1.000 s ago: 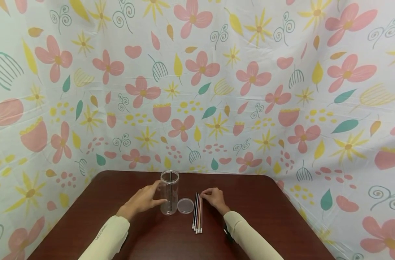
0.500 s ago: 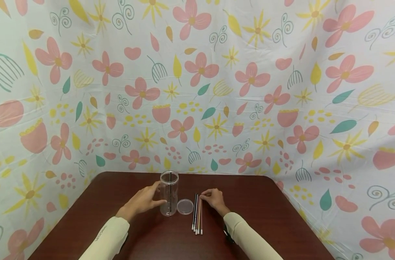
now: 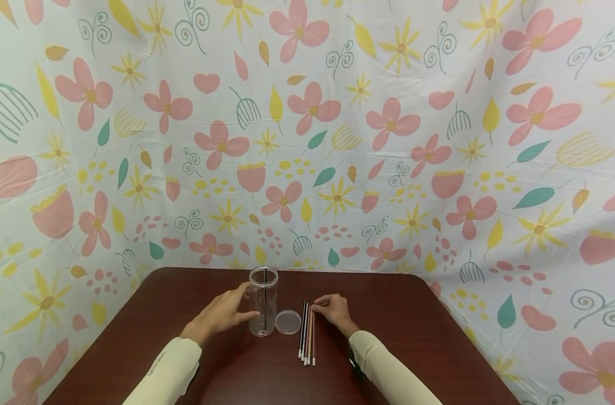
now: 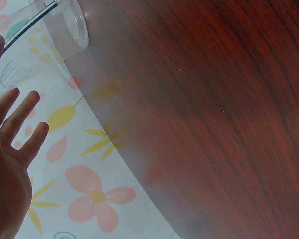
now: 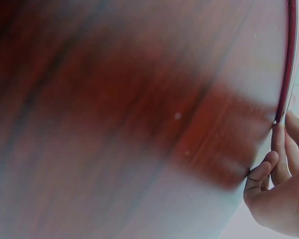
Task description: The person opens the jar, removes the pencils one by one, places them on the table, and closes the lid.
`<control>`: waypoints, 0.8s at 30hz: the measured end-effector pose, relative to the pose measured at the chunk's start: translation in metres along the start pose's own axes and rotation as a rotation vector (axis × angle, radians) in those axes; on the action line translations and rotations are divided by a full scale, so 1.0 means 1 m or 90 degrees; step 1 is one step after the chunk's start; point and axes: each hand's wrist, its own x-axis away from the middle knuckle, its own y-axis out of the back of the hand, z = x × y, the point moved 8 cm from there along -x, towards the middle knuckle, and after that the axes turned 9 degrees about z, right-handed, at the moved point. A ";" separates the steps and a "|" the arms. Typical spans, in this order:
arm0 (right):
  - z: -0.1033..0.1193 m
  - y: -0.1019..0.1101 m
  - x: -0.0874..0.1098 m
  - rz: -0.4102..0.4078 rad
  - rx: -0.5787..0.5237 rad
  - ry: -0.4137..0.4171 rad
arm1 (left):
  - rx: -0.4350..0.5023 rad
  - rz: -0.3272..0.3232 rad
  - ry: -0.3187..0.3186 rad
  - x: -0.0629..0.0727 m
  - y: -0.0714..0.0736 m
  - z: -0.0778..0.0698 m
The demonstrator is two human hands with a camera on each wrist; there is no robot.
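A tall clear jar [image 3: 271, 301] stands upright and uncapped on the table, with one black pencil [image 3: 265, 292] inside. My left hand [image 3: 222, 313] is at the jar's left side, thumb in front and fingers behind. In the left wrist view, its fingers are spread and fairly straight beside the jar [image 4: 72, 32]; firm contact cannot be made out. Several pencils [image 3: 306, 334] lie side by side, eraser ends towards me. At their far end, my right hand [image 3: 336, 311] pinches the tip of the rightmost, a dark red pencil [image 5: 290, 55], between thumb and index finger.
A round clear lid [image 3: 288, 322] lies flat between the jar and the pencils. The dark wooden table [image 3: 388, 337] has rounded far corners. A flower-printed cloth [image 3: 307, 169] hangs close behind it and along both sides.
The right fingertips have shifted very slightly left at the pencil tips. The left hand and the jar stay as they were.
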 end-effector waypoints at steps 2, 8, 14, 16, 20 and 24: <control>0.001 0.000 0.001 0.003 0.003 0.008 | 0.004 0.000 0.001 0.000 -0.001 0.001; 0.000 0.001 0.001 0.012 0.001 0.012 | 0.011 0.003 0.005 0.002 -0.002 0.001; 0.006 0.007 -0.002 0.010 -0.007 0.031 | 0.004 0.000 0.003 0.002 -0.001 0.001; 0.010 0.011 -0.004 0.009 -0.006 0.038 | 0.003 -0.001 0.002 0.002 0.000 0.001; 0.018 0.020 -0.007 0.008 -0.006 0.036 | 0.005 0.003 0.001 0.001 0.000 0.001; 0.028 0.029 -0.011 0.004 -0.009 0.036 | 0.012 0.003 0.002 0.000 0.000 0.002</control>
